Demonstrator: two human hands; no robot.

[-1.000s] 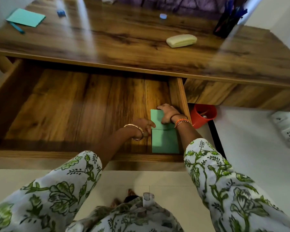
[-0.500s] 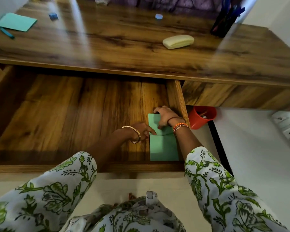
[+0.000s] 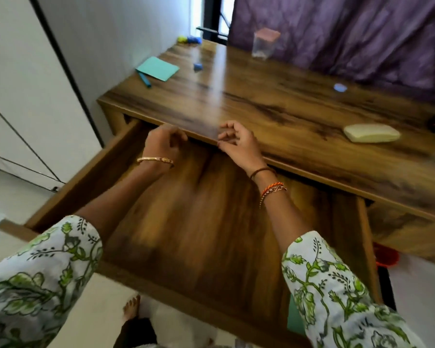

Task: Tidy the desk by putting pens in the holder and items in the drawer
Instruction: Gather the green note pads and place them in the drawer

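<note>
The wide wooden drawer (image 3: 98,172) stands pulled out under the desk top (image 3: 274,106). A green paper (image 3: 293,320) lies in its near right corner, mostly hidden by my right sleeve. My left hand (image 3: 165,141) and my right hand (image 3: 237,141) hover side by side over the back of the drawer, at the desk's front edge. Both have loosely curled fingers and hold nothing. On the desk's far left lie a teal paper (image 3: 157,69), a blue pen (image 3: 145,79) and a small blue eraser (image 3: 197,66).
A cream case (image 3: 372,133) lies on the desk at right, a small blue round piece (image 3: 340,87) behind it. A clear jar with a pink lid (image 3: 265,42) stands at the back by the purple curtain. A red bin (image 3: 386,256) sits on the floor at right.
Both hands let go of the green paper in the drawer's right corner and rose toward the desk edge. My view swung left and up, so the far left of the desk shows.
</note>
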